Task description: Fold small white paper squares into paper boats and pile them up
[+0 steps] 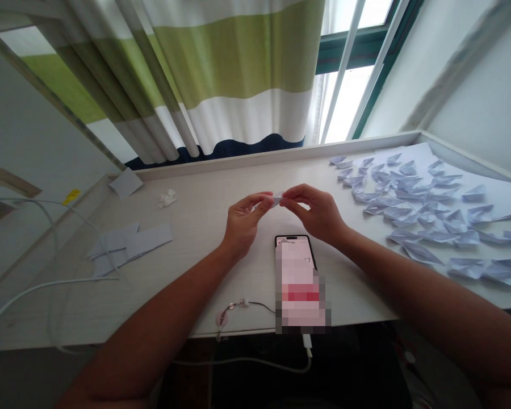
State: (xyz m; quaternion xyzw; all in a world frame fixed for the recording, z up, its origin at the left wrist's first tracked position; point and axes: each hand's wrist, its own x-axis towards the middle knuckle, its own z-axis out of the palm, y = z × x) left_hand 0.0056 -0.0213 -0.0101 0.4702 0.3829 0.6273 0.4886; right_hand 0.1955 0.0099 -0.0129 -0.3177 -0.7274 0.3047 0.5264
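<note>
A striped green, white and navy curtain [234,68] hangs beside a bright window [349,96] above a pale wood-grain desk [196,227], where a person works with paper by hand. Dozens of finished paper boats [409,199] cover the desk's right end, many resting on a large white sheet [485,187], while a small pile of cut paper sheets [132,244], unfolded, lies at the left beside a loose paper square [125,183] and a crumpled tissue [167,198]. A white cable [46,284] trails across the left side of the desk, and a smartphone [296,284] with a blurred screen lies face up near the front edge, by a beaded charm [222,318]. Above the phone, the left hand [242,221] and right hand [313,213] each pinch one end of a small folded paper [276,199], held closed between fingers and thumb, clear of the desk.
</note>
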